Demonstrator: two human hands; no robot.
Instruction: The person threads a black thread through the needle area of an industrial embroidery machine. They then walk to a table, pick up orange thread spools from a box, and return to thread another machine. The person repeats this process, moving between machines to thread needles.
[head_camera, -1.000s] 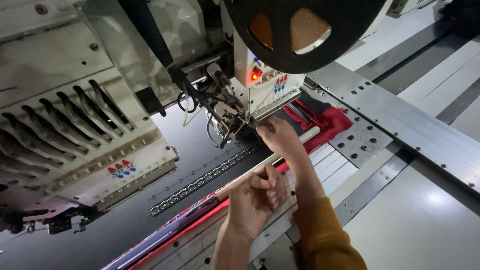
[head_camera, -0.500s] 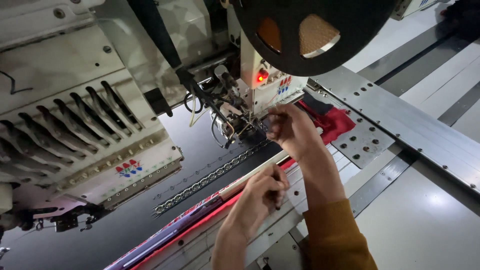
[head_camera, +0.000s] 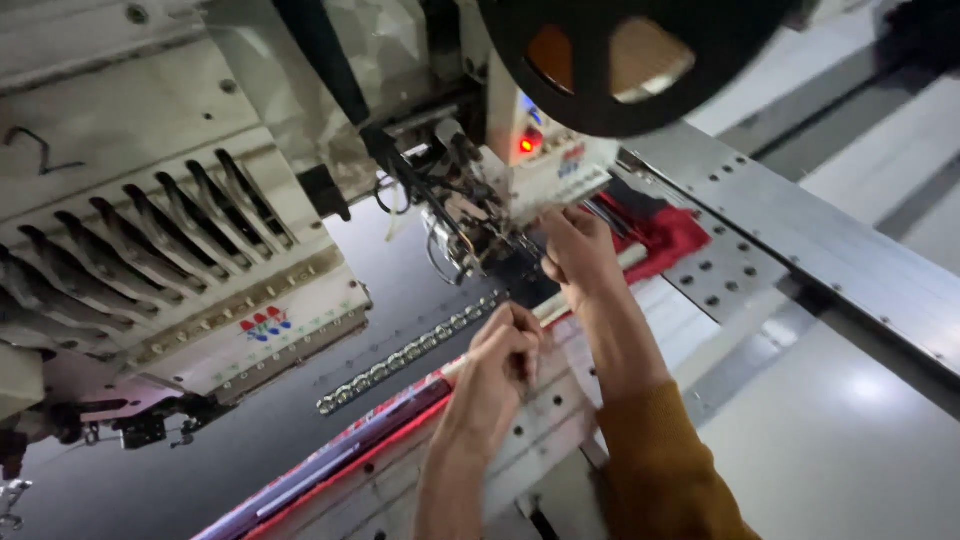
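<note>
While the right hand (head_camera: 578, 252) is reaching up under the embroidery head (head_camera: 470, 225), its fingers are curling in around the needle area, and I honestly can't tell whether they're pinching a thread or just touching metal, it's too cluttered there. The left hand (head_camera: 505, 350) is hovering lower, fingertips pressed together like it's pinching something thin, maybe thread, too fine to make out.

The dark fabric (head_camera: 300, 440) is lying flat across the machine bed, running from under the head toward the near-left edge, with a row of stitched beads or sequins (head_camera: 410, 355) along it. The red fabric (head_camera: 670, 235) is bunching just right of the head. I'd guess all this is light and floppy, so it's going to slide and pucker if tugged; the safest hold is looking like the clamped frame bar (head_camera: 560, 305) along the near edge, not the cloth itself. Any thread is going to be fragile and snappy.

Room is tight: the needle gear is sitting right over the fingers and the black reel (head_camera: 610, 60) is hanging overhead. The perforated metal rail (head_camera: 790, 240) on the right is boxing things in, with open space only toward the near side.
</note>
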